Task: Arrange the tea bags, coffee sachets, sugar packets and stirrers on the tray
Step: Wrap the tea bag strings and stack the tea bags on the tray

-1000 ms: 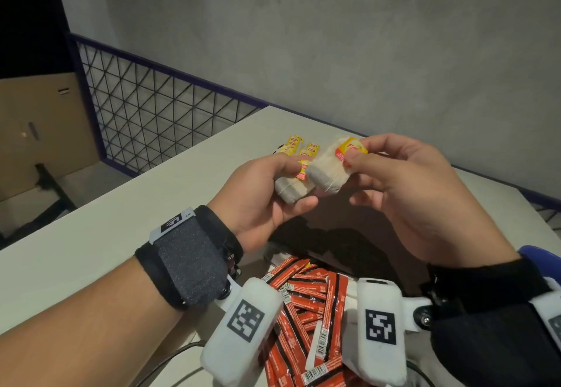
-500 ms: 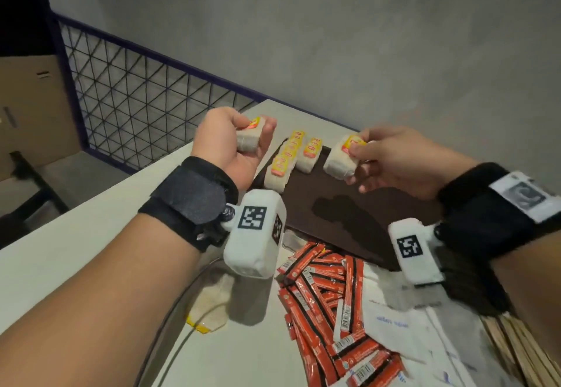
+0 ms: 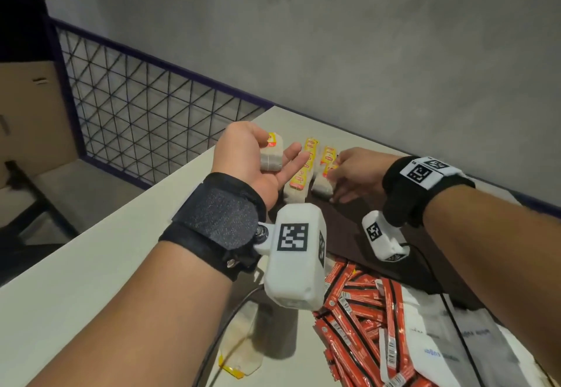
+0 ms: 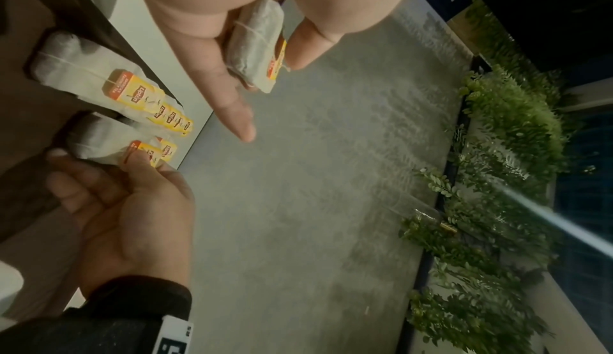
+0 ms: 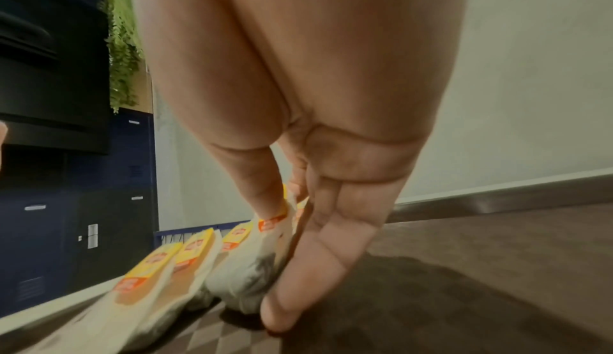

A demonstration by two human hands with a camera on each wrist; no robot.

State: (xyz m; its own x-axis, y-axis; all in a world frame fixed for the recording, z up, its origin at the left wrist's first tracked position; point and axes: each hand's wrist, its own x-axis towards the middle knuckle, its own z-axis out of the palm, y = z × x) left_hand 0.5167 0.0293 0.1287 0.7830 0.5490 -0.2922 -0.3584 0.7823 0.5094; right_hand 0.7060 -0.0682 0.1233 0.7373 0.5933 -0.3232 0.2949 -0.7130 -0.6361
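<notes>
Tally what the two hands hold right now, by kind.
Tea bags: 2, one in the left hand, one pinched by the right hand on the tray
Coffee sachets: 0
Total: 2

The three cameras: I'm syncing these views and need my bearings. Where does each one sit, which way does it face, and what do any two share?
Head: worn on the head, looking forward and down over the table; both forearms, left hand and right hand show.
Left wrist: looks along the left hand at its held tea bag; the right hand shows too.
Right wrist: low above the tray, along the right fingers; only that hand shows.
Shared: all three see the tea bag row.
</notes>
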